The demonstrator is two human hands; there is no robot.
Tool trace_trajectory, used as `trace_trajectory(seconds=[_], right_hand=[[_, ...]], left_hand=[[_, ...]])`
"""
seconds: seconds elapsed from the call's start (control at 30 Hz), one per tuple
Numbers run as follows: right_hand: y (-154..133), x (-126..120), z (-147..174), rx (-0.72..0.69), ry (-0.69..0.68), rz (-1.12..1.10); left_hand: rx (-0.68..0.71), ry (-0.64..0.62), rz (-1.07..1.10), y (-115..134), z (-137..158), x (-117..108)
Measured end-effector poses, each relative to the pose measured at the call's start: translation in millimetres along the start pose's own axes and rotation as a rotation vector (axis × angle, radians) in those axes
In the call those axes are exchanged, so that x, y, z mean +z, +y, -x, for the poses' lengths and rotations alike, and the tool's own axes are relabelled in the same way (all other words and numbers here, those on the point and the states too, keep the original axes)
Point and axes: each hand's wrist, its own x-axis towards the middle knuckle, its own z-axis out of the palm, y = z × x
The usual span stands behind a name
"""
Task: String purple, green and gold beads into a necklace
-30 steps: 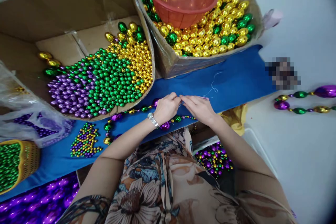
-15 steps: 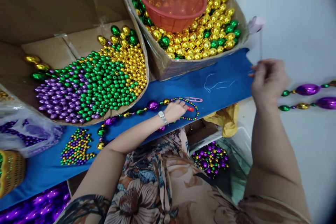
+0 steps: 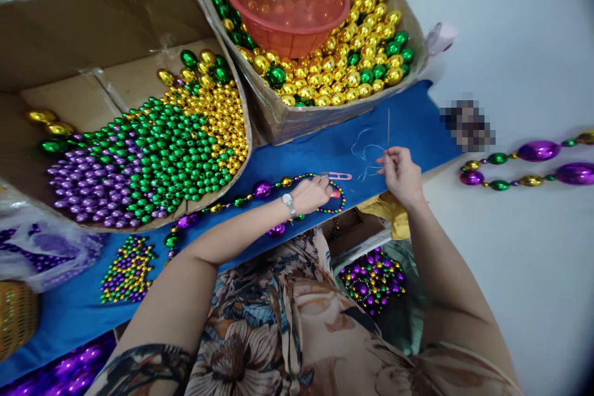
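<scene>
Between the thumb and fingers of my right hand (image 3: 403, 178) is a long thin needle (image 3: 388, 128), pointing up. White thread (image 3: 364, 147) lies in loose curls on the blue cloth left of that hand. My left hand (image 3: 312, 195), wrist wearing a watch, is closed over a strand of purple, green and gold beads (image 3: 262, 189) at the cloth's front edge. Its fingertips are partly hidden. A loop of small beads (image 3: 343, 201) and a red tag (image 3: 335, 195) show just beyond its fingers. Pink-handled thread snips (image 3: 341, 176) lie near the fingertips.
Left stands a carton (image 3: 244, 96) of small purple, green and gold beads. A second carton (image 3: 301, 117) holds large gold and green beads and a red basket (image 3: 286, 26). Loose beads (image 3: 127, 269) lie on the blue cloth (image 3: 83, 315). Finished-looking strands (image 3: 538, 150) hang at right.
My right hand has come left and down with the needle, from near the wall to over the blue cloth. My left hand stays at the bead strand. The view has shifted slightly.
</scene>
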Motion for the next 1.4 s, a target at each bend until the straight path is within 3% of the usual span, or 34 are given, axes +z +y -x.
trace_trajectory(seconds=[0.17, 0.27, 0.33, 0.47, 0.63, 0.77, 0.9, 1.07, 1.13, 1.2, 1.33, 1.4], right_hand=[[-5.5, 7.5, 5.9, 0.014, 0.014, 0.062], [-13.9, 14.8, 15.7, -0.037, -0.041, 0.138], [-18.4, 23.3, 26.1, -0.054, -0.107, 0.160], [-20.2, 48.9, 48.2, -0.011, -0.251, 0.179], [-14.5, 79.4, 60.3, 0.037, -0.268, 0.333], [-19.6, 86.3, 64.9, 0.069, -0.279, 0.327], [-35.6, 87.0, 77.0, 0.161, -0.322, 0.046], [-45.6, 99.0, 94.1, 0.319, -0.375, -0.324], [-45.6, 104.5, 97.7, 0.369, -0.377, -0.458], [-46.9, 107.4, 99.3, 0.402, -0.364, -0.567], [-59.3, 104.4, 99.9, 0.409, -0.317, -0.682], [-67.9, 101.2, 101.5, 0.397, -0.316, -0.700]], left_hand=[[-0.169, 0.025, 0.015, -21.7, -55.9, -18.4], [-0.241, 0.007, 0.047, -30.7, -70.1, -21.0], [-0.266, 0.030, 0.060, -31.8, -56.3, -20.4], [-0.266, 0.061, 0.044, -29.4, 8.6, -20.9], [-0.406, -0.002, -0.035, -34.3, 68.2, -19.3], [-0.495, -0.033, -0.056, -47.6, 72.8, -15.9], [-0.619, 0.010, -0.053, -62.3, 66.1, -16.8], [-0.603, 0.207, 0.040, -57.4, 74.7, -18.8], [-0.579, 0.316, 0.197, -44.2, 82.1, -18.4], [-0.622, 0.357, 0.529, -27.2, 85.9, -17.1], [-0.893, 0.317, 1.673, 3.9, 73.7, -12.6], [-1.019, 0.349, 2.088, 12.7, 61.6, -10.5]])
